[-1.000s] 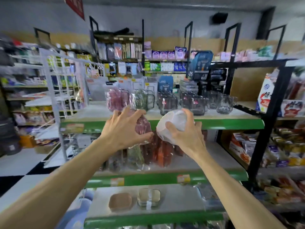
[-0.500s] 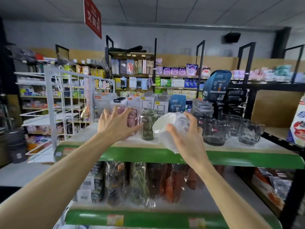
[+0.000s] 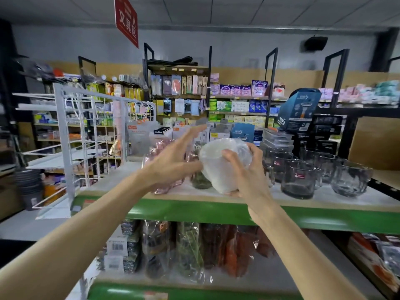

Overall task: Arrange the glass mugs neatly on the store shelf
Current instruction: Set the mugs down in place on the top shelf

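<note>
My right hand (image 3: 246, 169) grips a white mug wrapped in clear plastic (image 3: 218, 165), held tilted just above the top shelf (image 3: 216, 208), which has a green front edge. My left hand (image 3: 173, 161) is spread open beside that mug, its fingers in front of a pink wrapped mug (image 3: 161, 152) that stands on the shelf; whether it touches the pink mug is unclear. A green-tinted wrapped mug (image 3: 200, 180) sits behind the white one. To the right stand several clear smoky glass mugs (image 3: 299, 178), with a faceted one (image 3: 350, 178) at the end.
Boxed goods (image 3: 242, 132) crowd the back of the top shelf. A white wire rack (image 3: 69, 135) stands at the left end. On the lower shelf (image 3: 270, 276) are several wrapped coloured mugs (image 3: 190, 247). A black frame post (image 3: 350, 135) rises at the right.
Both hands rose from the lower shelf to the top one. The left hand let go of the pink mug and opened. The right hand carried the white mug up over the top shelf.
</note>
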Demonstrator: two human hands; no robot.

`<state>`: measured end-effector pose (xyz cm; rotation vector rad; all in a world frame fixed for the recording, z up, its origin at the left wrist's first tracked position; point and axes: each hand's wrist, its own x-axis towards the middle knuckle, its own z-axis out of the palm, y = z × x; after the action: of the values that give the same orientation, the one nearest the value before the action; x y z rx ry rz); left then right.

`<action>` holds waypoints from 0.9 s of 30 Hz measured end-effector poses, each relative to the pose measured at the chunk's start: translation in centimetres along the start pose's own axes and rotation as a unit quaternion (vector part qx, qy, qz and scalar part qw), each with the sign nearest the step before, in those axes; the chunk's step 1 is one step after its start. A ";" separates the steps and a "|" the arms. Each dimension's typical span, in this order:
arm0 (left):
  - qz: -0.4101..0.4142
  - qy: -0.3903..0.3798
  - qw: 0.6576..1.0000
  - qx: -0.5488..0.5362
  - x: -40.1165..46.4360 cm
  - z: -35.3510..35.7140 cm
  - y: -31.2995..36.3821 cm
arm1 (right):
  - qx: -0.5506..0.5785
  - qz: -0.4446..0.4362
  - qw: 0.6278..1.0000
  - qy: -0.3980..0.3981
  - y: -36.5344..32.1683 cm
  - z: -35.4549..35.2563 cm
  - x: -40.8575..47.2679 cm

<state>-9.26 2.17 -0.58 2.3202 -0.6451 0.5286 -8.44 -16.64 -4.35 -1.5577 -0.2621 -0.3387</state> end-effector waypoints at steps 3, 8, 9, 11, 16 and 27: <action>0.032 0.004 0.999 -0.012 -0.2 0.6 0.1 | 0.047 0.015 0.999 -0.021 -0.7 2.3 0.2; -0.012 0.126 0.992 0.010 -0.2 -1.2 -0.5 | 0.049 -0.001 0.996 -0.077 -1.3 5.3 0.0; -0.016 0.127 0.992 0.006 -0.5 -1.9 -0.8 | 0.047 -0.005 0.996 -0.081 -1.3 5.7 0.2; -0.022 0.133 0.991 -0.004 -1.3 -3.9 -1.5 | 0.034 -0.020 0.998 -0.058 -1.4 6.7 0.5; -0.040 0.146 0.989 0.000 -3.4 -9.0 -4.2 | -0.163 -0.160 0.974 0.014 -0.5 10.3 2.1; -0.132 0.087 0.976 0.148 -4.8 -12.3 -13.8 | -0.547 -0.180 0.807 -0.133 1.1 16.3 4.5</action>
<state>-7.58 21.17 -1.23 2.5463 -0.1794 0.7308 -3.09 -0.63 -3.71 -2.7223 -0.6636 -0.6329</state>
